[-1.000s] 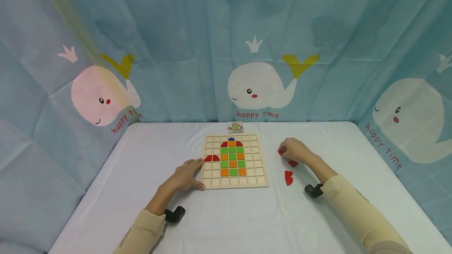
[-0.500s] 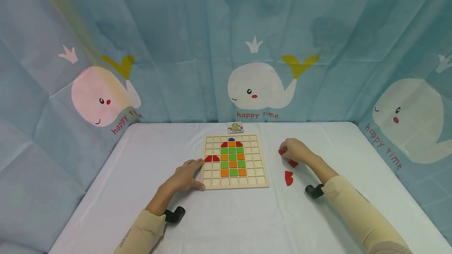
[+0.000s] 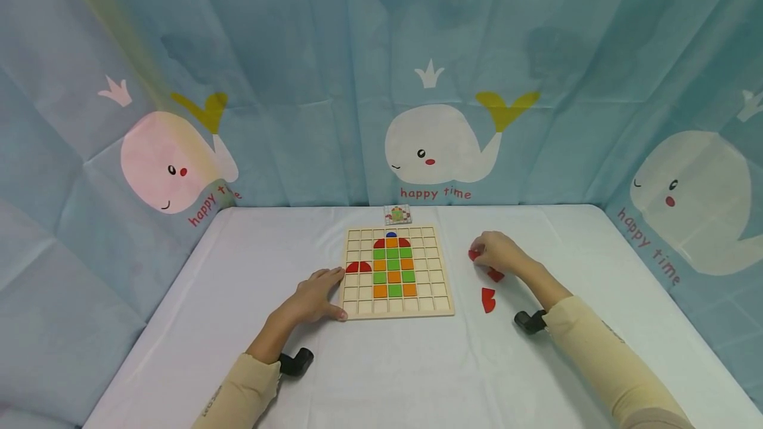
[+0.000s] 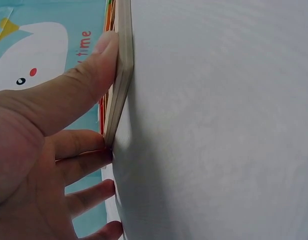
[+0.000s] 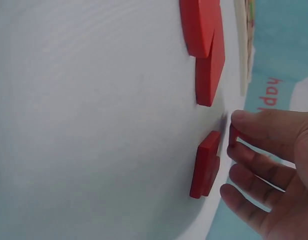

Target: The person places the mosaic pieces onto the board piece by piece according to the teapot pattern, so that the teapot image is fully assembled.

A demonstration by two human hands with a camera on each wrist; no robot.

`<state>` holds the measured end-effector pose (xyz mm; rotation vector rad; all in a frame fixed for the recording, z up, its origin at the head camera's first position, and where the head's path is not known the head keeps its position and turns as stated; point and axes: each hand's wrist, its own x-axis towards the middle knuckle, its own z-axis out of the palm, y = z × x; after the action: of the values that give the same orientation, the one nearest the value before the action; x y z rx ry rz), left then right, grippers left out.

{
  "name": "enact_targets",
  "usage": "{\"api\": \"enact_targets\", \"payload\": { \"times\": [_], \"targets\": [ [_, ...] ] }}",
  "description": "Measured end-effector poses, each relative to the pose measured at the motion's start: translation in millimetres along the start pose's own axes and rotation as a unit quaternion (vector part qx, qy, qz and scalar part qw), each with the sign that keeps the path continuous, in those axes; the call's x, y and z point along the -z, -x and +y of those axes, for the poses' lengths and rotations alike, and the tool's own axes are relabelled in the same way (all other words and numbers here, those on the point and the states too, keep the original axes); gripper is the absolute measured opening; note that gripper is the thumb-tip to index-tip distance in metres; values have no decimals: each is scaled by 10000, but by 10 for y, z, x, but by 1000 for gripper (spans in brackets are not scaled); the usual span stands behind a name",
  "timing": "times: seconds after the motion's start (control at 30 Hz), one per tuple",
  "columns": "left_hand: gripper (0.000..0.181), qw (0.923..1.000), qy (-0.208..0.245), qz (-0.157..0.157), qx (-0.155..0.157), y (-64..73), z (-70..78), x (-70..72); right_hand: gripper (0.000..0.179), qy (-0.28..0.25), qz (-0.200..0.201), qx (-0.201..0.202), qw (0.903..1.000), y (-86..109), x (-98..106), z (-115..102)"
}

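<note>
My left hand (image 3: pixel 311 296) rests at the left side of a wooden grid board (image 3: pixel 430 270), its fingers extended against the edge and the thumb at the near corner. In the left wrist view the thumb (image 4: pixel 89 75) lies along the board's edge (image 4: pixel 124 65). Orange and green square tiles (image 3: pixel 393 277) form a block on the grid, with red rounded pieces (image 3: pixel 359 267) left of it and a blue half-round piece (image 3: pixel 391 235) on top. To the board's right, my right hand (image 3: pixel 499 252) pinches a small red piece (image 5: pixel 234 135) between thumb and forefinger.
Loose red pieces (image 3: pixel 488 300) lie on the white tablecloth (image 3: pixel 387 376) right of the board; more red pieces (image 3: pixel 495 275) are right by the right hand. A small pattern card (image 3: pixel 397 214) sits behind the board. A blue whale-print curtain (image 3: pixel 322 151) hangs behind.
</note>
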<state>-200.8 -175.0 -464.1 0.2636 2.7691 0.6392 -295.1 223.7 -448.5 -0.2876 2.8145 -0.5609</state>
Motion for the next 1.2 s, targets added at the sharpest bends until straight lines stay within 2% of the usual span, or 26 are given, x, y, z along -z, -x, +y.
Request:
{"api": "enact_targets", "payload": {
  "times": [0.3, 0.47, 0.7, 1.0, 1.2],
  "targets": [
    [98, 10000, 10, 36, -50, -3, 19, 9, 28, -68, 246, 508, 9984, 3, 32, -69],
    [98, 10000, 16, -71, -37, 8, 31, 31, 29, -204, 194, 451, 9986, 5, 34, -114],
    [98, 9999, -54, -96, -48, 7, 17, 43, 27, -202, 352, 812, 9959, 30, 61, -209],
    [96, 9998, 100, -180, 4, 14, 11, 73, 27, -132, 370, 1171, 9923, 36, 34, -333],
    [97, 9997, 57, -247, -71, -7, -32, 83, 27, -106, 328, 1303, 9909, 25, 42, -457]
  ]
}}
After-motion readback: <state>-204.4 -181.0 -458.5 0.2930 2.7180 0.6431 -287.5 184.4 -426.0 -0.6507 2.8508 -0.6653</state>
